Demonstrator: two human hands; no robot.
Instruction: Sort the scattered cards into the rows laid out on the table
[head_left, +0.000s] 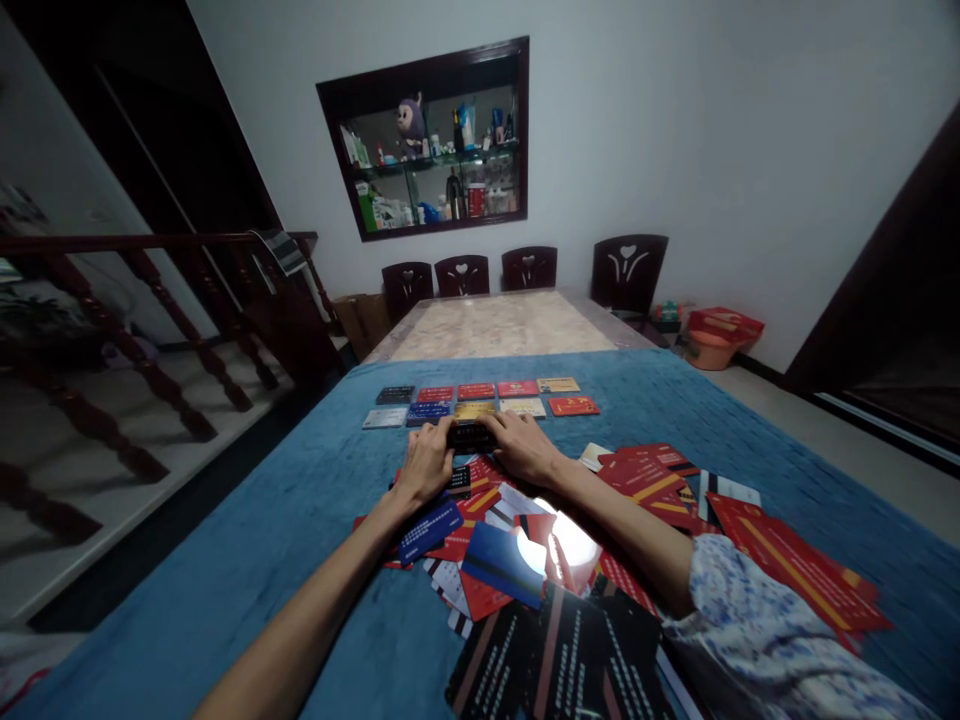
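Both hands meet over the blue cloth, my left hand [429,456] and my right hand [523,446] gripping opposite ends of a black card stack [472,436]. Just beyond the stack lies a gold card [475,411] in the nearer of two rows of card piles. That row also has a silver-grey card [385,418], a blue card [428,412] and a red card [574,406]. Under and between my forearms spreads a loose heap with a blue card [504,563], black cards [570,650] and red cards [799,560]. A bright glare hides part of the heap.
The blue cloth [300,520] covers the near part of a long table with a marbled top [510,325]. Dark chairs [628,272] stand at its far end. A wooden railing [142,350] runs along the left, and a reddish tub [712,345] sits on the floor at the right.
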